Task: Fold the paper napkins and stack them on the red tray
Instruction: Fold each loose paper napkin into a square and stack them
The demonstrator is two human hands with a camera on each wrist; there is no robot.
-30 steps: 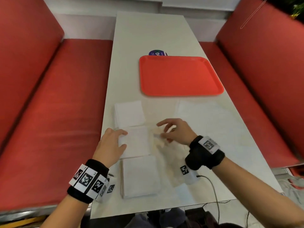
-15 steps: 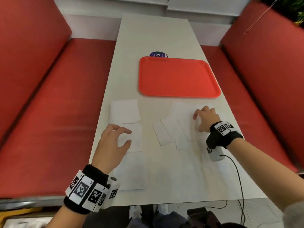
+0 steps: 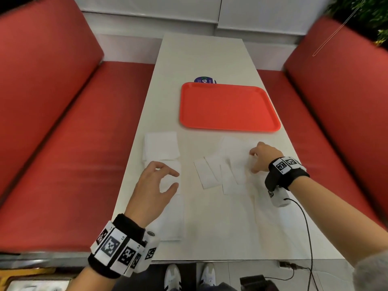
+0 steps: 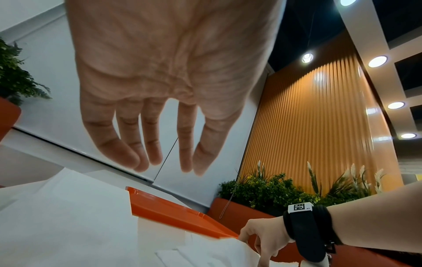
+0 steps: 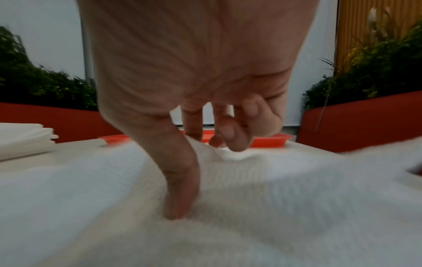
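Note:
The red tray (image 3: 228, 108) lies bare in the middle of the white table (image 3: 201, 53). Three square folded napkins sit in a column at the left: far (image 3: 161, 145), middle (image 3: 171, 165), near (image 3: 171, 223). My left hand (image 3: 174, 179) hovers over the middle one with relaxed fingers (image 4: 148, 159), holding nothing. Narrow folded napkin strips (image 3: 205, 173) lie at the centre. At the right, my right hand (image 3: 253, 162) pinches an unfolded napkin (image 3: 233, 148); its thumb (image 5: 180, 207) presses into the paper, which bunches up against the curled fingers (image 5: 228, 139).
A round purple sticker (image 3: 205, 80) peeks out behind the tray. Red bench seats (image 3: 73, 164) flank the table on both sides. A black cable (image 3: 304, 223) runs from my right wrist over the near table edge. Plants stand beyond the right bench.
My right hand has moved from the table's centre to the right onto the unfolded napkin, leaving the folded strips behind. My left hand has lifted off the middle square napkin.

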